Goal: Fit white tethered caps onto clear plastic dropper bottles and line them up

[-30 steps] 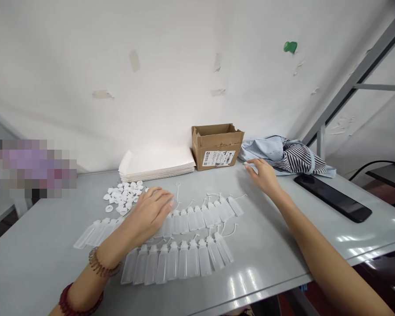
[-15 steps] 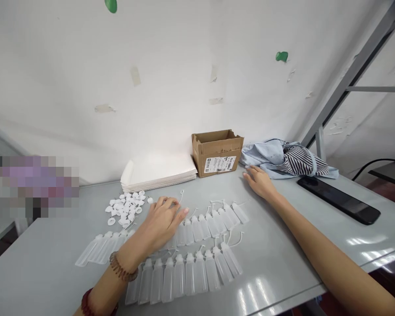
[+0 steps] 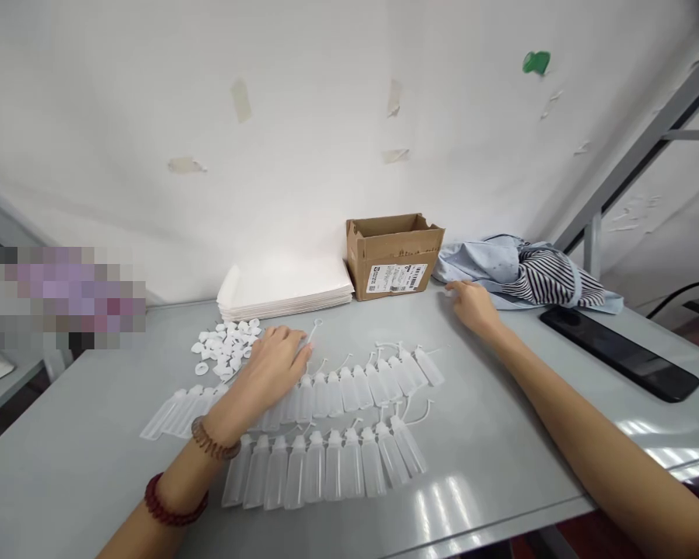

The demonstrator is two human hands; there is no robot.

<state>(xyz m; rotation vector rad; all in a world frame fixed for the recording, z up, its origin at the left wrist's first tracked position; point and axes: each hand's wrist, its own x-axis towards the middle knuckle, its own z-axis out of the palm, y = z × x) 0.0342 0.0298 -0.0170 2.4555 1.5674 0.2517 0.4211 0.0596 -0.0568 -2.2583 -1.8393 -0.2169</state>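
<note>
My left hand (image 3: 278,365) reaches over the upper row of bottles, palm down, at the right edge of a pile of small white caps (image 3: 228,341). Its thumb is apart from the fingers, whose tips are partly hidden. Several slim translucent squeeze bottles (image 3: 316,470) with thin strap-like tails lie in a front row, more bottles (image 3: 361,388) behind them, and another group (image 3: 189,411) to the left. By the cardboard box's right corner, my right hand (image 3: 476,310) pinches a small whitish translucent piece (image 3: 447,293), too small to name.
A stack of white sheets (image 3: 285,299) and an open-topped cardboard box (image 3: 394,256) stand against the wall. Blue and striped cloth (image 3: 530,272) lies at the back right, with a black phone (image 3: 617,353) before it. The table's front edge (image 3: 501,524) runs below my right arm.
My right hand has gone from spread fingers on the table to pinching a small whitish piece. My left hand has shifted slightly left, nearer the caps. The view has turned a little.
</note>
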